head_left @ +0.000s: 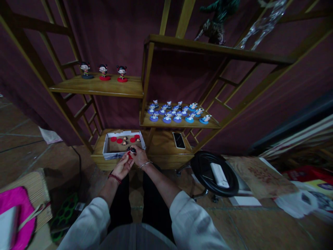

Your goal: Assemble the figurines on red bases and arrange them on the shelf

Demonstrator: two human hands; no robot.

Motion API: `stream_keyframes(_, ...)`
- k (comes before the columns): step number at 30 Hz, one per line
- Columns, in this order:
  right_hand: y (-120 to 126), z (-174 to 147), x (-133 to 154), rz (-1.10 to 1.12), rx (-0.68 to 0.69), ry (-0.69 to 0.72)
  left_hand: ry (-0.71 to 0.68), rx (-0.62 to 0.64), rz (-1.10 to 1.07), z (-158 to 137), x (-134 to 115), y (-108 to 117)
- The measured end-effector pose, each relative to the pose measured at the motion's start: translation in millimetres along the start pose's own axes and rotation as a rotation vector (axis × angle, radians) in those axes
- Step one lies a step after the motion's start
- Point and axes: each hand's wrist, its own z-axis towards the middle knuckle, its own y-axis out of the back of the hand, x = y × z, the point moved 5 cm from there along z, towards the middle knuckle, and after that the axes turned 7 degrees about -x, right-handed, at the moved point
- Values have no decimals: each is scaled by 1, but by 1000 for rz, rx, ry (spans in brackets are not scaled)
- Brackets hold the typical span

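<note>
By the near side of the box, the right hand grips a doll, the left hand its red base. They seem mid-joining; the next move calls for steady alignment.

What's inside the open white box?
Red discs and small figure pieces lie in the box; its near right corner is covered by the right hand and held figurine.

Wooden shelving with small figurines, open box and phone.
</note>
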Motion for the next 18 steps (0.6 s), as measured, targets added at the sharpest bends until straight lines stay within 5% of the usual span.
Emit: stream_keyframes(18,-2,1,2,77,28,12,-13,18,-14,1,-3,4)
